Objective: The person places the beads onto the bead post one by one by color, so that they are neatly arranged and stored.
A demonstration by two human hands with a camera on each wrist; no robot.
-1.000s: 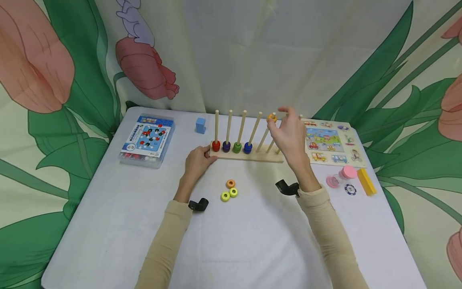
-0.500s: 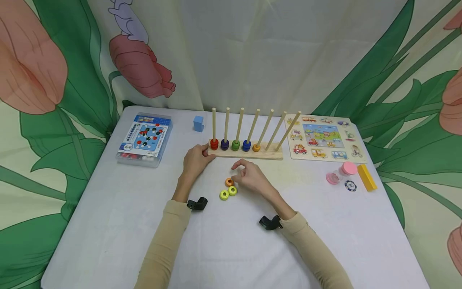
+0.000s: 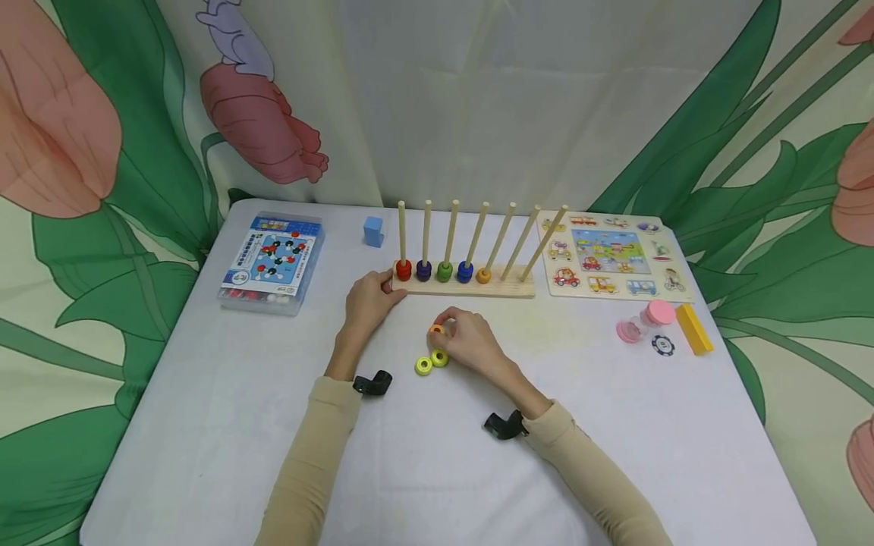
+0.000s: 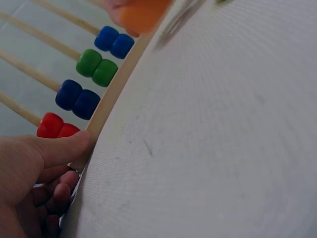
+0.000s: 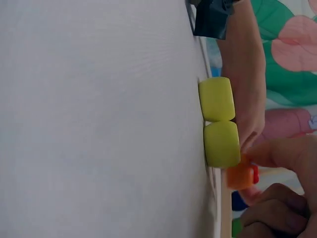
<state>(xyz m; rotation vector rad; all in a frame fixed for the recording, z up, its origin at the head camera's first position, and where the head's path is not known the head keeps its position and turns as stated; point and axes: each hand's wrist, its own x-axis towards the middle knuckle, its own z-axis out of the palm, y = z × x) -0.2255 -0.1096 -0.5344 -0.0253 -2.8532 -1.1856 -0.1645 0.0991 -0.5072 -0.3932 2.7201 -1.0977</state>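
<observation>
My left hand (image 3: 366, 307) holds the left end of a wooden peg rack (image 3: 471, 290), thumb along its front edge in the left wrist view. Two red beads (image 3: 403, 270) sit on the first peg; dark blue, green (image 4: 96, 68) and blue pairs follow on the pegs to the right. A single orange bead (image 3: 484, 275) is on the fifth peg, and the last two pegs are bare. Between thumb and finger my right hand (image 3: 473, 343) pinches another orange bead (image 5: 239, 174). Two yellow beads (image 3: 424, 366) lie side by side on the table just below it.
A boxed molecule set (image 3: 273, 265) lies at the left, with a blue block (image 3: 373, 232) near the back edge. Right of the rack is a picture puzzle board (image 3: 611, 258). Pink-lidded container (image 3: 659, 312), chip (image 3: 663, 346) and yellow block (image 3: 694, 330) lie in front of it.
My right hand has let go of an orange bead on the fifth peg, come down toward the loose beads and taken another orange one. My left hand stays on the rack's end.
</observation>
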